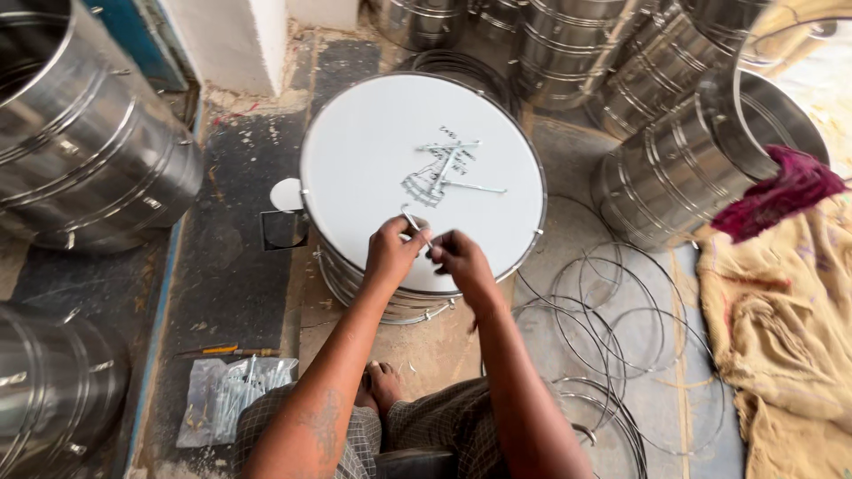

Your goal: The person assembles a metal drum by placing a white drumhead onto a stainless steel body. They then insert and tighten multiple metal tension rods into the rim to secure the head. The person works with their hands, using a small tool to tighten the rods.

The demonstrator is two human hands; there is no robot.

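Note:
A round drum with a white head (373, 151) and a shiny metal shell stands on the floor in front of me. A small pile of metal hook rods (444, 164) lies near the middle of the white head. My left hand (393, 253) and my right hand (459, 259) meet over the near rim of the drum. Both pinch one thin metal hook rod (415, 224) between their fingers. My knees and one bare foot show below, close to the drum.
Shiny metal drum shells lie at the left (80, 133), the lower left (53, 381) and the back right (683, 151). Thin wire hoops (603, 328) lie on the floor to the right. A clear bag of rods (226, 395), a yellow-handled tool (217, 350), tan cloth (781, 319) and a red rag (781, 191) are nearby.

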